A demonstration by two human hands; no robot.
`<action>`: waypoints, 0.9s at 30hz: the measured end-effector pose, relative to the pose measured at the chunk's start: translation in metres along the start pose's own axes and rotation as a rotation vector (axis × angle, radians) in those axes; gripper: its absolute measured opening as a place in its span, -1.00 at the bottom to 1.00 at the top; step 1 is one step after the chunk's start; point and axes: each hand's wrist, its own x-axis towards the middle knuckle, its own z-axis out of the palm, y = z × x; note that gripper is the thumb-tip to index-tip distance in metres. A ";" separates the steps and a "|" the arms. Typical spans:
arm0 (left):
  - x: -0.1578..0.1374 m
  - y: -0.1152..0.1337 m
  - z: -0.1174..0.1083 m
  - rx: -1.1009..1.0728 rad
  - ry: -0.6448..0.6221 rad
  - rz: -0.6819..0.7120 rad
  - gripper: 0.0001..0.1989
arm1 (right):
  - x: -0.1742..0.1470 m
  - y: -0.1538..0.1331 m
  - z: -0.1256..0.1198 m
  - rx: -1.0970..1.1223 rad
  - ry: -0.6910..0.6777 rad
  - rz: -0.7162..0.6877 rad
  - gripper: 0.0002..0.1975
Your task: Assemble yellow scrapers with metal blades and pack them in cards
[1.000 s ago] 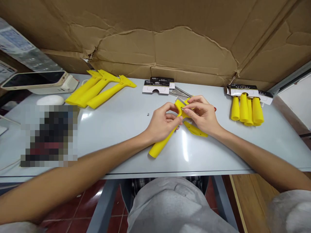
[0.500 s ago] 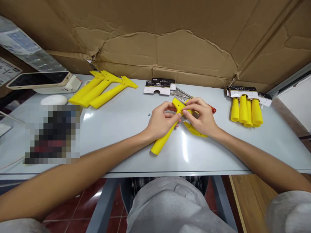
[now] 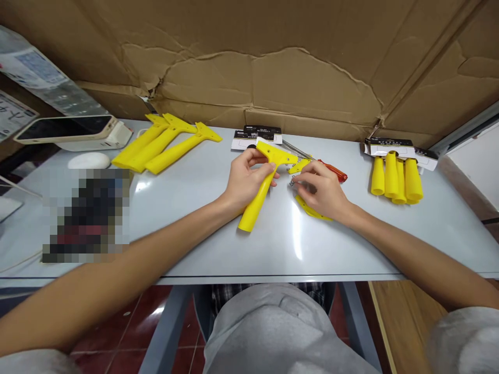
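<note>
My left hand (image 3: 249,179) is closed around the neck of a yellow T-shaped scraper handle (image 3: 257,202), its wide head raised and its round end pointing toward me. Small holes show in that head. Just right of it, my right hand (image 3: 322,191) pinches small metal pieces that look like screws (image 3: 291,182) between thumb and fingers. Below the right hand lies a loose yellow plate (image 3: 312,210), partly hidden by it. Another yellow piece (image 3: 299,166) sits behind the right fingertips. A screwdriver with a red handle (image 3: 334,171) lies beyond the right hand.
Three yellow scraper handles (image 3: 177,149) lie at the back left. Black-and-white cards (image 3: 244,140) are at the back middle. Several yellow handles in card packaging (image 3: 397,179) lie on the right. A phone (image 3: 64,130) rests far left. Cardboard (image 3: 249,78) walls the table's back.
My left hand has shifted slightly left with the scraper handle, its head now raised and turned. My right hand has come away from the head, with small metal pieces visible at its fingertips.
</note>
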 end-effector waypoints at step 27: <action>-0.024 -0.006 0.012 0.104 -0.287 0.051 -0.77 | 0.010 -0.003 -0.001 0.339 0.061 0.224 -0.77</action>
